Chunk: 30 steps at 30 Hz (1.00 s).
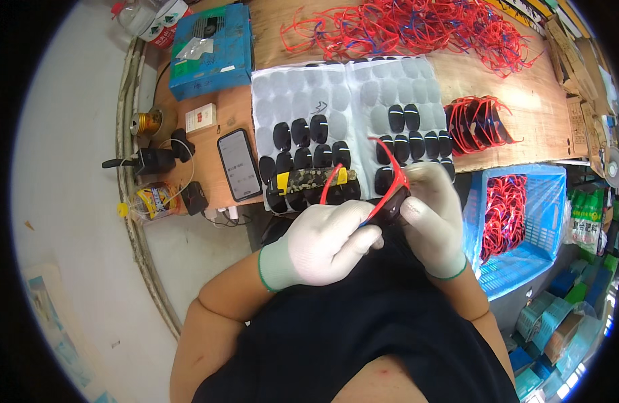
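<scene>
Both my hands wear white knit gloves with green cuffs and meet low in the middle, close to my body. Between them is a pair of red-framed sunglasses (398,177), with its arms pointing up and away from me. My left hand (326,245) grips one side of the frame, its fingers curled. On the other side, my right hand (431,216) pinches a dark lens (390,211) at the frame; its fingers are slightly blurred. Just beyond lie white sheets (356,107) bearing rows of dark lenses (319,129), and across them a camouflage-patterned tool (316,181) with yellow bands.
A tangle of red frames (417,30) covers the table's far side. Dark-lensed red glasses (480,124) stand stacked at right, above a blue crate (517,275) holding more red frames. At left are a phone (239,164), a small white box (200,117) and a blue machine (212,50).
</scene>
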### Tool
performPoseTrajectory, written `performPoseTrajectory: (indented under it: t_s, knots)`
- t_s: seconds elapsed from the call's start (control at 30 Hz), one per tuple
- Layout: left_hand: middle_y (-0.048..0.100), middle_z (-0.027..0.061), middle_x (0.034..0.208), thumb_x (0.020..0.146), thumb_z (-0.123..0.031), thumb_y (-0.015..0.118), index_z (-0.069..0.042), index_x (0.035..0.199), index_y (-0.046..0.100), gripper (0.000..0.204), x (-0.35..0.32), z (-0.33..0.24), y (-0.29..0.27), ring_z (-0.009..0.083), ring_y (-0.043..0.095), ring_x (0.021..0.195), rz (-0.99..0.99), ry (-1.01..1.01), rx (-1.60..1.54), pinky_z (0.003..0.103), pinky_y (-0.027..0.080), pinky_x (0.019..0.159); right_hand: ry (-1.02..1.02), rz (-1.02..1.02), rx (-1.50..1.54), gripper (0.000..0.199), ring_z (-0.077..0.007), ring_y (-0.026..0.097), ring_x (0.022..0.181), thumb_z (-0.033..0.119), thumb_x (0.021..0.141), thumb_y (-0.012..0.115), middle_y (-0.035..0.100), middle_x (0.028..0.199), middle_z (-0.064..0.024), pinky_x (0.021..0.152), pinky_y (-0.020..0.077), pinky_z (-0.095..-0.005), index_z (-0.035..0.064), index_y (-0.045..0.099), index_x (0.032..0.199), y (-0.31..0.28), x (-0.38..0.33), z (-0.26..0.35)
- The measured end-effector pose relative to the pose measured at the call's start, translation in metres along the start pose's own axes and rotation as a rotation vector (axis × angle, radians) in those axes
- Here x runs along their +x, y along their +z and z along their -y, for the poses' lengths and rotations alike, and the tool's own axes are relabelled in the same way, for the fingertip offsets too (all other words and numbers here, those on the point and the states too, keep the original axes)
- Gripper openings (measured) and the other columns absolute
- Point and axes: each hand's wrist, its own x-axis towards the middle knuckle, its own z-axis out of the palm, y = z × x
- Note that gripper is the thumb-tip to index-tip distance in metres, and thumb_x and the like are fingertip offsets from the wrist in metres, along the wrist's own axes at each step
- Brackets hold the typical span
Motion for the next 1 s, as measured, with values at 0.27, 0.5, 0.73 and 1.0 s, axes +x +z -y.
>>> performPoseTrajectory:
  t_s: [0.27, 0.5, 0.73, 1.0]
  knots:
    - [0.066, 0.0044, 0.069, 0.097, -0.005, 0.056, 0.002, 0.102, 0.064, 0.012, 0.004, -0.005, -0.009, 0.0188, 0.066, 0.056, -0.006, 0.137, 0.121, 0.031, 0.053, 0.053, 0.339, 0.198, 0.113, 0.03, -0.0169, 0.061, 0.07, 0.024, 0.095, 0.064, 0.066, 0.081, -0.0118, 0.067, 0.0497, -0.0304, -0.0061, 0.066, 0.095, -0.017, 0.004, -0.005]
    - [0.064, 0.0046, 0.064, 0.098, -0.004, 0.052, 0.002, 0.093, 0.065, 0.015, 0.009, -0.014, -0.01, 0.0175, 0.066, 0.054, -0.04, 0.104, 0.064, 0.029, 0.052, 0.051, 0.351, 0.189, 0.166, 0.029, -0.0176, 0.06, 0.069, 0.022, 0.094, 0.064, 0.067, 0.082, -0.0136, 0.066, 0.0486, -0.0306, -0.0075, 0.066, 0.098, -0.012, -0.001, 0.003]
    - [0.068, 0.0071, 0.076, 0.102, -0.011, 0.053, 0.002, 0.114, 0.061, 0.019, 0.004, -0.01, -0.019, 0.0169, 0.068, 0.063, 0.053, -0.253, -0.229, 0.03, 0.054, 0.062, 0.182, 0.122, -0.114, 0.014, -0.0133, 0.062, 0.075, 0.009, 0.093, 0.066, 0.068, 0.084, -0.0099, 0.07, 0.05, -0.028, -0.0049, 0.065, 0.093, -0.002, -0.01, 0.013]
    - [0.067, 0.0095, 0.073, 0.088, 0.003, 0.06, 0.009, 0.117, 0.057, 0.029, 0.006, -0.022, 0.003, 0.0257, 0.068, 0.058, -0.182, 0.136, 0.236, 0.034, 0.055, 0.053, 0.236, 0.129, -0.319, 0.012, -0.0077, 0.057, 0.071, 0.008, 0.094, 0.063, 0.065, 0.076, -0.0037, 0.065, 0.0452, -0.0225, -0.0023, 0.065, 0.088, 0.008, -0.011, 0.02]
